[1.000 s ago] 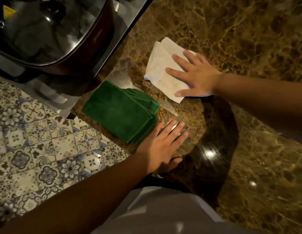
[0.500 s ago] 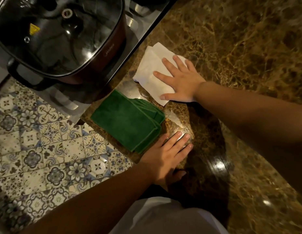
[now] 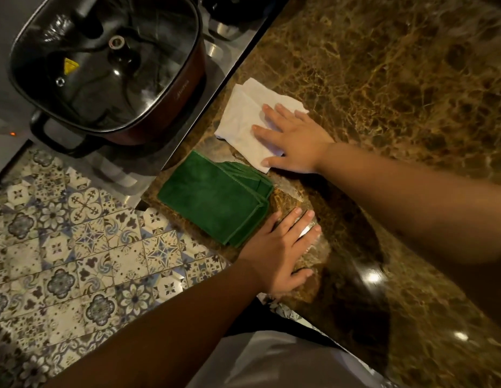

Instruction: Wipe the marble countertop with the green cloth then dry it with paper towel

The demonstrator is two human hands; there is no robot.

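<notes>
A folded white paper towel lies on the brown marble countertop near its left edge. My right hand presses flat on the towel with straight, spread fingers. A folded green cloth lies just in front of the towel at the counter's corner. Beside the cloth, my left hand rests flat on the marble, its fingertips right next to the cloth's right edge.
A dark pot with a glass lid stands on a steel stove surface to the left of the counter. Patterned floor tiles lie below at the left. The marble stretches bare to the right and far side.
My right hand has slid the paper towel to the left, nearer the stove edge. The left hand has stayed by the green cloth.
</notes>
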